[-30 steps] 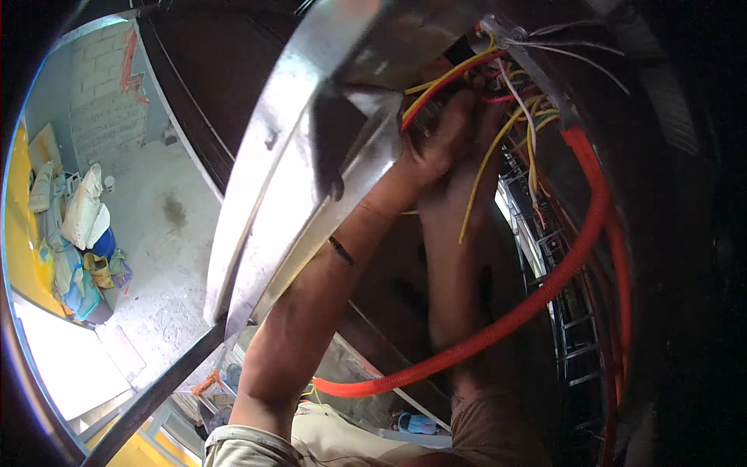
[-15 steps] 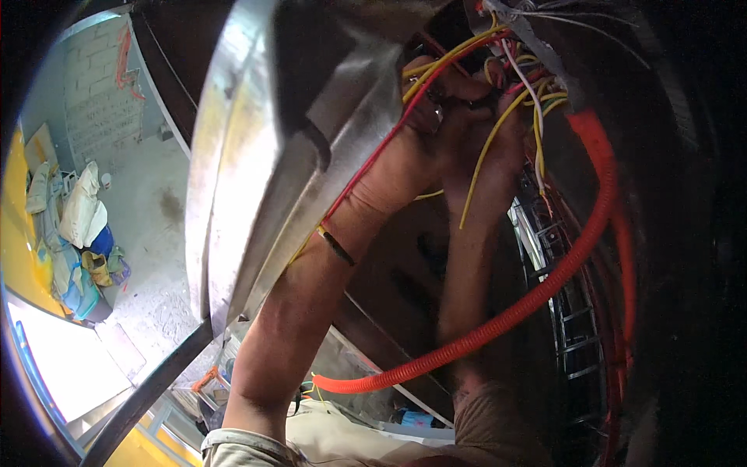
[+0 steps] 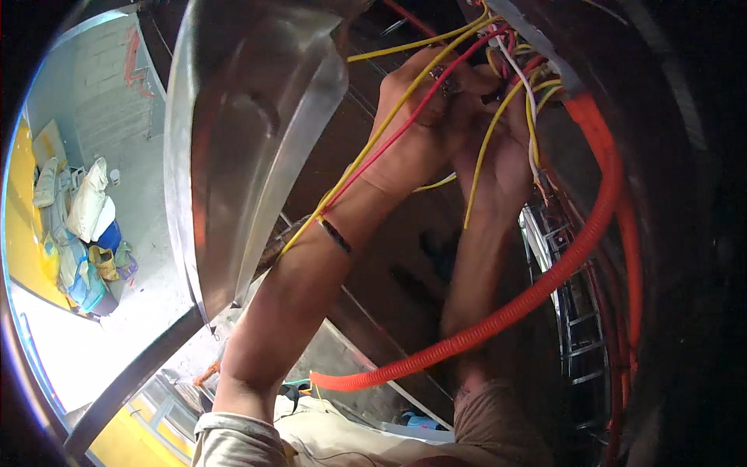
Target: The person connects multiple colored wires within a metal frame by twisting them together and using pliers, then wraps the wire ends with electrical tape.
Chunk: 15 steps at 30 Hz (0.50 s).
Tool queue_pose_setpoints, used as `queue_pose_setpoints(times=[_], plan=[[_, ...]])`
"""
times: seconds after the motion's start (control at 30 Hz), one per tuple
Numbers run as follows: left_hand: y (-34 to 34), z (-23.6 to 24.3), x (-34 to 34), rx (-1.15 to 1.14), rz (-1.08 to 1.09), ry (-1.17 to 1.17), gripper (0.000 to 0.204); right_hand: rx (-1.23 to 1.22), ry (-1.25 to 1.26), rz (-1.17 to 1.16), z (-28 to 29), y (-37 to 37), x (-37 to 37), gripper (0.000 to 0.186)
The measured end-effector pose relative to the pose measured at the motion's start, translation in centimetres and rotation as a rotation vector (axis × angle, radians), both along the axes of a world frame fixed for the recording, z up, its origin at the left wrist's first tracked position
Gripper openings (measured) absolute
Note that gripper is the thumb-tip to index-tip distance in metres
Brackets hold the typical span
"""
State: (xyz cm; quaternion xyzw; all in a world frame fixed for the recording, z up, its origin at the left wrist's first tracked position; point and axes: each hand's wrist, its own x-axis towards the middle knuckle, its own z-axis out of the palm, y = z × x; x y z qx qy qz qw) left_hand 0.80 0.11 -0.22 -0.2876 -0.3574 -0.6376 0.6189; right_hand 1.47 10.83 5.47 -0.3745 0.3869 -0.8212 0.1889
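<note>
Yellow wires (image 3: 397, 51), red wire (image 3: 413, 115); orange conduit (image 3: 537, 295), beige sleeves (image 3: 237, 440)

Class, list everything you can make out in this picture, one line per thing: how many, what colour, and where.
Yellow wires: several, yellow, upper middle, around the hands
Red wire: at least one, red, crossing the left wrist
White wire: at least one, white, upper right of centre
Corrugated conduits: at least two, orange-red, right side, one curving to lower centre
Metal sheet: one, silver, left of the forearms
Ladder-like rack: one, silvery, lower right
Bar: one, dark, lower left
Heap of bags: count unclear, mixed colours, far left
Floor: one, grey, left
Sleeves: two, beige, lower edge
Left hand: one, bare, upper middle
Right hand: one, bare, beside it
</note>
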Motion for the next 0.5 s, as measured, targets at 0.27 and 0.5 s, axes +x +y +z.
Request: queue_pose_setpoints(times=[0.27,0.5], plan=[[1.1,1.2,-0.1,0.010,-0.124,-0.010,0.016,0.046,0.126,-0.381,-0.4,0.5,2.2,0.028],[-0.1,0.6,0.6,-0.024,-0.013,-0.135,0.013,0.184,0.316,-0.706,-2.1,-1.5,2.6,0.036]])
